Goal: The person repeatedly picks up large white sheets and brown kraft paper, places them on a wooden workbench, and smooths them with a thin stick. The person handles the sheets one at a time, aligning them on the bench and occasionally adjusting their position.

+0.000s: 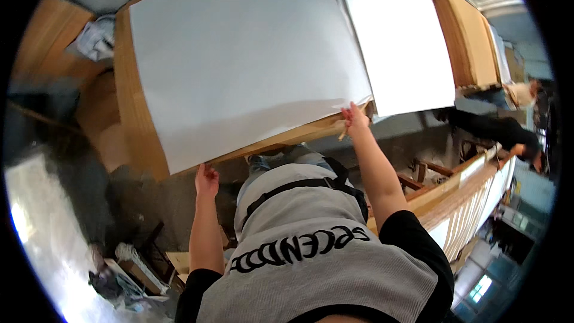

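Note:
A large white sheet (245,60) lies over a tan wooden or cardboard surface (133,90), whose border shows along its left and near sides. My left hand (207,182) is at the sheet's near edge, close to its left corner, with fingers curled against the edge. At the near right corner, my right hand (356,121) pinches the edge, where the sheet looks slightly raised and creased. A small tan strip-like piece (342,134) sticks out below the right fingers; what it is cannot be made out.
A second white sheet or panel (400,42) lies to the right, beside a tan stack (469,36). A slatted wooden frame (460,203) stands at lower right, near a person in dark clothes (496,128). Crumpled pale material (98,37) sits at left, and clutter (128,275) at lower left.

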### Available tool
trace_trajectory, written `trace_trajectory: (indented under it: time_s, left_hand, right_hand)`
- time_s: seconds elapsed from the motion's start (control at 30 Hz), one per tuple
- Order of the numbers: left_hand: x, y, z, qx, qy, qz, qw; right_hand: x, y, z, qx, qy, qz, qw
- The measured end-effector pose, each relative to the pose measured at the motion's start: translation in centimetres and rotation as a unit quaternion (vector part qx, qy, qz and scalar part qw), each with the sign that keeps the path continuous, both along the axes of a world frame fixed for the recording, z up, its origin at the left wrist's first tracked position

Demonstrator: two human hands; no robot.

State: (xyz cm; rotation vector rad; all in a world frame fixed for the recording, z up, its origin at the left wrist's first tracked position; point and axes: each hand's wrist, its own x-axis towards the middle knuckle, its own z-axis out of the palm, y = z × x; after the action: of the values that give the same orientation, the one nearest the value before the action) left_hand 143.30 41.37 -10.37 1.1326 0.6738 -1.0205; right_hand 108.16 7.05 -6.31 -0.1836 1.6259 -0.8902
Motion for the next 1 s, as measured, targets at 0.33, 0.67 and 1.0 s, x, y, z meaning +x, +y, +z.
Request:
trace_trajectory:
  time_s: [0.33, 0.67, 1.0]
  left_hand:
    - [1.9, 2.4, 3.1, 0.032, -0.035, 0.034, 0.998]
    - [4.7, 2.7, 1.1, 0.053, -0.073, 0.064, 0.994]
    - [5.2, 2.7, 0.4, 0.014, -0.022, 0.115, 0.993]
  right_hand:
    - [-4.7, 1.3, -1.3, -0.091, 0.113, 0.237, 0.961]
    - [-3.6, 2.0, 0.7, -0.079, 0.112, 0.243, 0.960]
    - [-4.2, 2.8, 0.6, -0.070, 0.123, 0.235, 0.962]
